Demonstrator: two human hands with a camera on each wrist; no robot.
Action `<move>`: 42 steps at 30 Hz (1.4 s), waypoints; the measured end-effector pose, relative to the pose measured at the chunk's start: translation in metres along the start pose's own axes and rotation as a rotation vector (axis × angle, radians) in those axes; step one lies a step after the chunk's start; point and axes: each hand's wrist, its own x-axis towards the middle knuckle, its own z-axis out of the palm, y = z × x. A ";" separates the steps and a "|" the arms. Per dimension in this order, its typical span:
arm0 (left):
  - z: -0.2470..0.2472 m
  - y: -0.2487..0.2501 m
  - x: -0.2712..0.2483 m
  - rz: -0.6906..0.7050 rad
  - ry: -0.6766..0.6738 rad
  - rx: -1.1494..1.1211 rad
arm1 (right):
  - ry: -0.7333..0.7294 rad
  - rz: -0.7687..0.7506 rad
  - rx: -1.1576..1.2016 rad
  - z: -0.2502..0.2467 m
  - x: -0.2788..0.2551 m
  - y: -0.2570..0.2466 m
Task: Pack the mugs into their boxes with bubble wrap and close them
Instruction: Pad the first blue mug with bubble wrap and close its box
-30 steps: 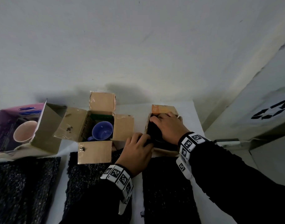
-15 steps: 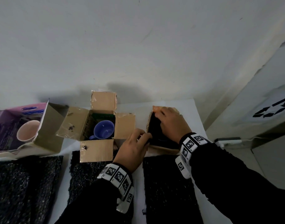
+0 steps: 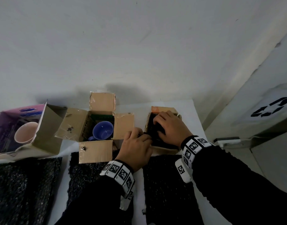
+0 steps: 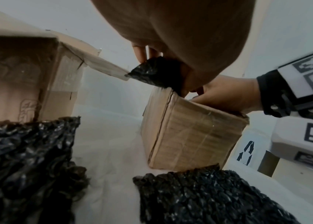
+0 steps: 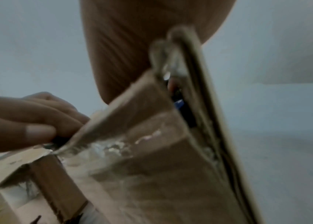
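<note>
**Both hands at the right-hand box, stuffing black bubble wrap**

On the white desk stand three boxes in a row. The right-hand box is a small brown carton, and its opening is filled with black bubble wrap. The right hand lies over that opening with its fingers bent down onto the wrap, pressing on it; whether they actually grasp it cannot be told. The left hand is at the box's left edge, and the left wrist view shows its fingers pinching a corner of the wrap just above the carton's top corner.

The middle box stands with all four flaps spread open, and a blue mug sits upright inside it, with no wrap around it. To the left, a purple box lies tilted with its flap open; a pink mug shows in its mouth.

Three flat sheets of black bubble wrap lie on the near side of the desk (one before each box): the left sheet, the middle sheet, partly under the middle box's near flap, and the right sheet.
</note>
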 end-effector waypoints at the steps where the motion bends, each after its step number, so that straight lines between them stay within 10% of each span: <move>1: 0.002 -0.001 0.000 0.007 -0.007 0.017 | -0.002 -0.013 0.054 0.001 -0.004 -0.001; 11: 0.002 -0.008 -0.003 -0.105 0.101 -0.369 | -0.070 -0.153 -0.040 0.005 -0.002 0.000; 19: 0.002 -0.003 -0.008 0.082 0.028 0.054 | -0.201 -0.137 -0.255 -0.001 0.000 -0.013; 27: 0.005 -0.018 -0.005 0.070 0.046 -0.067 | -0.027 0.033 0.221 -0.001 -0.014 -0.004; 31: -0.003 -0.011 0.004 -0.063 0.089 -0.330 | 0.032 0.061 0.247 0.000 -0.022 -0.003; 37: -0.005 -0.003 0.011 0.040 -0.009 0.023 | 0.013 0.052 0.248 0.004 -0.039 -0.017; 42: -0.013 -0.014 0.008 -0.167 0.079 -0.368 | 0.002 0.031 0.219 0.002 -0.046 -0.020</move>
